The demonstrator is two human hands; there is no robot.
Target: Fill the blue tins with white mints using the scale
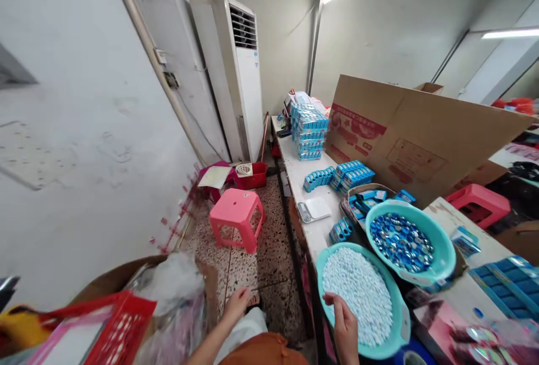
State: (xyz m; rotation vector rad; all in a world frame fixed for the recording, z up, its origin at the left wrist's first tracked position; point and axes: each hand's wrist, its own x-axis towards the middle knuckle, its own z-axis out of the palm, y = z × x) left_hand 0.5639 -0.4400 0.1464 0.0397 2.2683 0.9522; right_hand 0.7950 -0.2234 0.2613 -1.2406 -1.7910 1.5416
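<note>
My left hand [238, 300] is low over the floor in front of my lap, its fingers curled in and nothing visible in them. Above the near edge of a turquoise basin [400, 320] filled with small white pellets [357, 292] is my right hand [346, 323]. Its fingers are bent together, with no object showing between them. Whether it touches the basin is hard to tell. Just beyond stands a second turquoise basin [446, 255], heaped with shiny blue and silver round pieces [400, 241].
On the long white table are a small scale [314, 209], rows of blue boxes [353, 176] and a wrapped stack of boxes [310, 129]. A large cardboard sheet [404, 135] stands along it. A pink stool [238, 216] is on the floor; a red crate [120, 325] is at left.
</note>
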